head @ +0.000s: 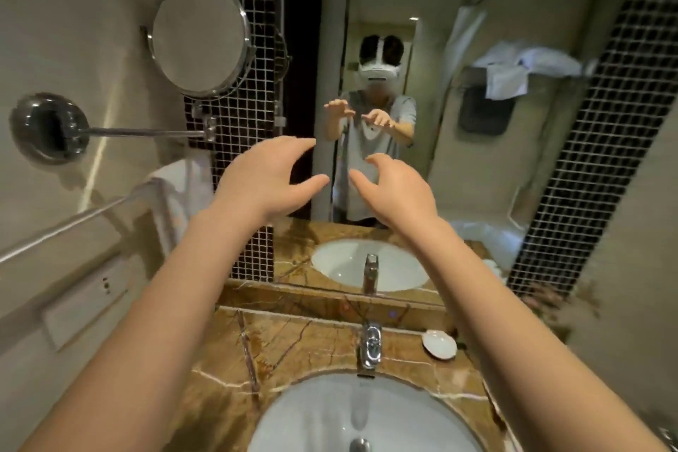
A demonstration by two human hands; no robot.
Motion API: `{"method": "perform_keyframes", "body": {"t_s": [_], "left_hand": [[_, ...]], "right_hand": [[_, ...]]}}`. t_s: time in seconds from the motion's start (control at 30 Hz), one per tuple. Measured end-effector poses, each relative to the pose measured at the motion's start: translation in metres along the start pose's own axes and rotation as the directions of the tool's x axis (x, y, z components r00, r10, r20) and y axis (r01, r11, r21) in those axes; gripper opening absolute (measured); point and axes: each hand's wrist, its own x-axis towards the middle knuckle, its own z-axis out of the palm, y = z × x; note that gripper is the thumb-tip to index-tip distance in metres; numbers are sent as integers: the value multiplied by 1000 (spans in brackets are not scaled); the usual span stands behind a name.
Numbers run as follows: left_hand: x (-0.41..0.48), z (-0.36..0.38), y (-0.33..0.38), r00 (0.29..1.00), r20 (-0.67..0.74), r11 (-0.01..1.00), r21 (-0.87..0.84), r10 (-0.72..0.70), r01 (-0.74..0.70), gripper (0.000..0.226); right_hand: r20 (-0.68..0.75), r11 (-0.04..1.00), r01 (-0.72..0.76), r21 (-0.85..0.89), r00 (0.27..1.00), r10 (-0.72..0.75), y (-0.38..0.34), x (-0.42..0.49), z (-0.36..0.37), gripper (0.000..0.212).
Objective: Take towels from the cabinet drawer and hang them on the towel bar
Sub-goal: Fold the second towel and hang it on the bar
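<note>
Head view, 1 long chrome towel bar run along the left wall, 1 white towel draped, left hand and right hand raised, spread, empty.

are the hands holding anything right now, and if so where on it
Nothing is held. The left hand and right hand are raised above the sink, fingers spread, both empty.

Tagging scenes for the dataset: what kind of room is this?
A bathroom, likely a hotel one: a white basin with a chrome faucet set in a marble counter, a round swing-arm mirror, and a towel on the wall bar. Both hands are empty.
</note>
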Motion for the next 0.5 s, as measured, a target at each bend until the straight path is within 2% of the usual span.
{"method": "perform_keyframes", "body": {"t_s": [0.23,0.5], "left_hand": [[33,54,103,984,38,975,-148,172,-165,64],[51,104,220,936,48,908,-268,348,-323,64]], "right_hand": [[-68,975,-196,-102,980,190,110,-29,-61,56],[-139,911,-391,-133,917,373,208,-82,-117,56]]}}
